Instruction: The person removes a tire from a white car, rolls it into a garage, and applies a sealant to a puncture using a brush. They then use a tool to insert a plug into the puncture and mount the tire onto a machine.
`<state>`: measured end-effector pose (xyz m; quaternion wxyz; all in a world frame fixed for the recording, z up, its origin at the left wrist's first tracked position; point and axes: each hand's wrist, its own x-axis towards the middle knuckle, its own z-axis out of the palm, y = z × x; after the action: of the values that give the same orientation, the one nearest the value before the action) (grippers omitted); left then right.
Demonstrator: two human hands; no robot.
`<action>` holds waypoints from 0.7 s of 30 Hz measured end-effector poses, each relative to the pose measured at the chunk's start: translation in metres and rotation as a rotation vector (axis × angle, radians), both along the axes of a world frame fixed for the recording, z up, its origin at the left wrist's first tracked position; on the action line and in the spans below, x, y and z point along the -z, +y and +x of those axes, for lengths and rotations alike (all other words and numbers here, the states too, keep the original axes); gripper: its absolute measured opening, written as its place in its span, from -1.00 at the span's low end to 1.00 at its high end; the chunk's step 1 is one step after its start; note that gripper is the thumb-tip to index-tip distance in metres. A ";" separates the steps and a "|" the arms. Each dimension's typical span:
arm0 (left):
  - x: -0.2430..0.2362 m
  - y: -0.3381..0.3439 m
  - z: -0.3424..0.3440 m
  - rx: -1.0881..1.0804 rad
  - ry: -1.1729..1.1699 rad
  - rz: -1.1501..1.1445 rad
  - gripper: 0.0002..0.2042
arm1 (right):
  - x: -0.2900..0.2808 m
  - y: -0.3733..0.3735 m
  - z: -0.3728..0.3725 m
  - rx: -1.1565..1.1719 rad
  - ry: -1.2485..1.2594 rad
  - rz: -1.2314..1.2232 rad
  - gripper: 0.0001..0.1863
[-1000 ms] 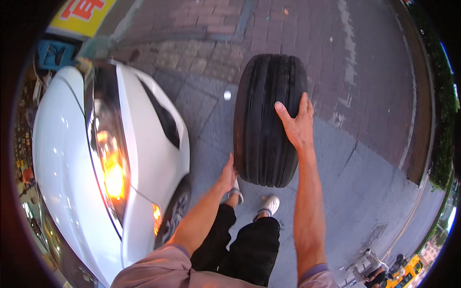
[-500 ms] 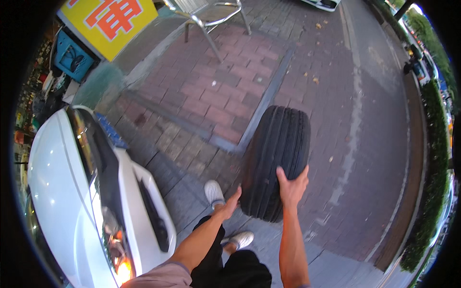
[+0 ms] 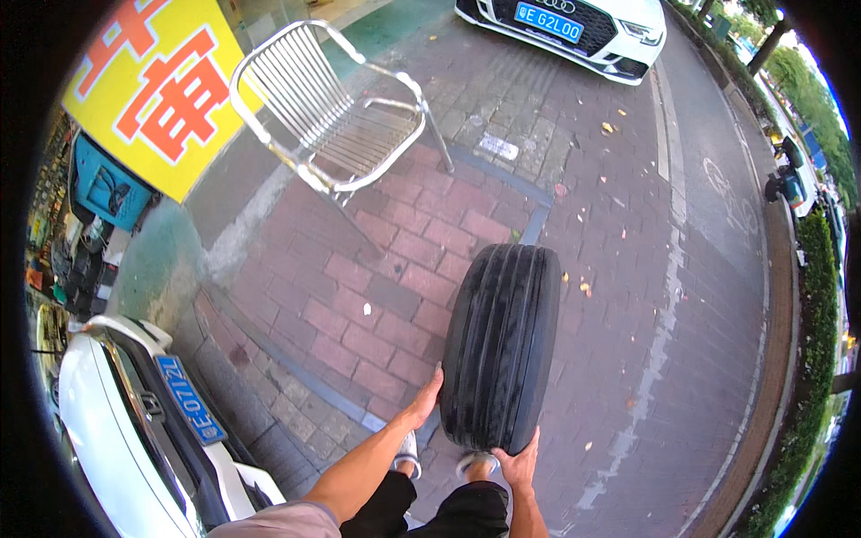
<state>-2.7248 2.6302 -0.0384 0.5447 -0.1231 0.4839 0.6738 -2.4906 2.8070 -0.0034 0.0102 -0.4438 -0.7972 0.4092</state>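
Observation:
A black car tire (image 3: 502, 345) stands upright on its tread on the paving ahead of me, its long grooves facing up. My right hand (image 3: 518, 459) grips its near right edge, thumb toward the tread and fingers along the sidewall. At the near left side, my left hand (image 3: 423, 402) lies with stretched fingers against or right beside the sidewall; I cannot tell how firmly it touches. The tire's underside is hidden. Both of my feet show just behind it in light shoes.
A metal slatted chair (image 3: 332, 112) stands ahead to the left, near a yellow sign (image 3: 166, 85) and a blue crate (image 3: 108, 184). One white car (image 3: 134, 430) is close on my left, another white car (image 3: 583, 40) far ahead. A hedge (image 3: 814, 305) lines the right.
I have moved forward along the paving with the tire. The near car has slid back, and the chair and far car look closer. My right hand went from the tread's top to the near edge.

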 end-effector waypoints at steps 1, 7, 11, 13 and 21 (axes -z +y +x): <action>0.003 0.010 -0.037 0.021 0.073 -0.035 -0.02 | -0.004 0.016 -0.052 0.028 0.066 0.028 0.25; 0.007 0.135 -0.171 -0.062 0.173 0.034 -0.04 | -0.086 0.186 -0.399 0.175 -0.109 0.087 0.17; 0.040 0.178 -0.197 -0.198 -0.038 -0.196 -0.01 | -0.102 0.303 -0.622 -0.136 0.024 -0.048 0.20; 0.033 0.198 -0.230 -0.234 -0.166 -0.305 0.00 | -0.110 0.325 -0.632 -0.352 0.258 -0.290 0.16; 0.009 0.385 -0.528 -0.380 -0.147 -0.040 -0.22 | -0.029 0.432 -0.663 -0.468 0.243 0.041 0.45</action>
<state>-3.2527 3.0155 -0.0473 0.4390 -0.2718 0.4240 0.7440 -3.1535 3.2386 0.0258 0.0200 -0.1948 -0.8791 0.4345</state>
